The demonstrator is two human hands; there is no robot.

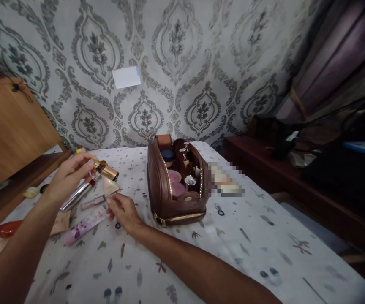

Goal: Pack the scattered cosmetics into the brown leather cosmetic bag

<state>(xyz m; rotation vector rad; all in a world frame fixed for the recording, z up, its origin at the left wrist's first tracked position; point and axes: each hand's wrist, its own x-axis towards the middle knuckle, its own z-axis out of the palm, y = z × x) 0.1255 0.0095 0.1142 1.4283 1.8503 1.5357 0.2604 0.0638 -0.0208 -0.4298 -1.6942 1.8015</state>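
Nearest the camera, your bare forearms (198, 261) extend over a white bedsheet (220, 270) printed with small plant motifs, in front of the landmark: an unzipped, dark-brown leather cosmetic bag (176, 207). To the left of the bag, your left hand (74, 171) is closed in a pinch, thumb against fingers, on a short, shiny gold cylinder with a dark end (107, 171), which points toward the bag and appears raised off the sheet. Nearer the bag's left side, your right hand (125, 212) is half curled, its fingertips beside the upper end of a white plastic tube with purple print (84, 226); whether they touch or grip anything cannot be told. Farther from the bag lie a slim pink tube (93, 203) and a long silver tube with a dark-red cap (77, 195). For good handling, pinch the gold cylinder firmly near its middle, since its glossy surface may slip; hold it clear of the silver tube, which could roll, and use light right-hand fingertips among the closely lying tubes.
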